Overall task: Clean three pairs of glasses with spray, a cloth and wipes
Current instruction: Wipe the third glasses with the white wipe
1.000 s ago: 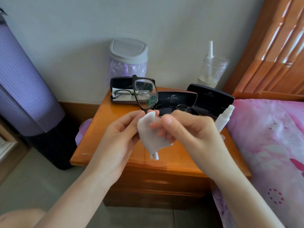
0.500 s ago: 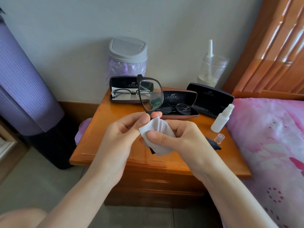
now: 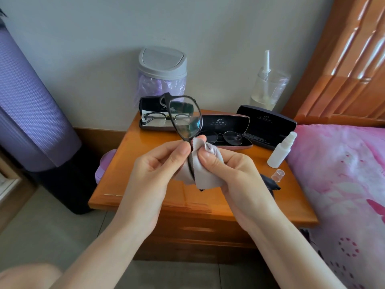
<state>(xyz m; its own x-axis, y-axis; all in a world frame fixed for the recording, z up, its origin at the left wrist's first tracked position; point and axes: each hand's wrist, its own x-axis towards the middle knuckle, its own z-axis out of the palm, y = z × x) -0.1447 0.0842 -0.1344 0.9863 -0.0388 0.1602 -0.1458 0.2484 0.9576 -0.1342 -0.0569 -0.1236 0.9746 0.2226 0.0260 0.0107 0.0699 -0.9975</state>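
The dark-framed glasses point(image 3: 185, 119) were held up on edge over the middle of the nightstand point(image 3: 133, 163), with one lens sticking up clear. The other lens was wrapped in the pale grey cloth point(image 3: 208, 176), so you couldn't see it. The left hand point(image 3: 154, 167) pinched the frame between curled thumb and fingers just below the exposed lens. The right hand point(image 3: 231, 172) had its fingers curled around the cloth and squeezed it onto the hidden part of the frame.

Behind the glasses at 12 o'clock sat an open case point(image 3: 145, 105) with thin-rimmed glasses point(image 3: 158, 117) inside, half blocked by the raised lens. At about 2 o'clock a second open case point(image 3: 225, 122) held round wire glasses point(image 3: 227, 136). Further right was a third black case point(image 3: 266, 126); I couldn't tell if it held anything.

At 3 o'clock stood a small white spray bottle point(image 3: 280, 151), with its clear cap point(image 3: 278, 175) off and lying beside it. A dark cloth point(image 3: 270, 182) peeked out from behind the right wrist, mostly covered.

Against the wall were a mini swing-lid bin point(image 3: 162, 74) and a clear jar point(image 3: 268, 88), contents hard to make out. A pink bed cover point(image 3: 343, 174) was cut off at the right edge, and a purple rolled mat point(image 3: 27, 101) at the left.
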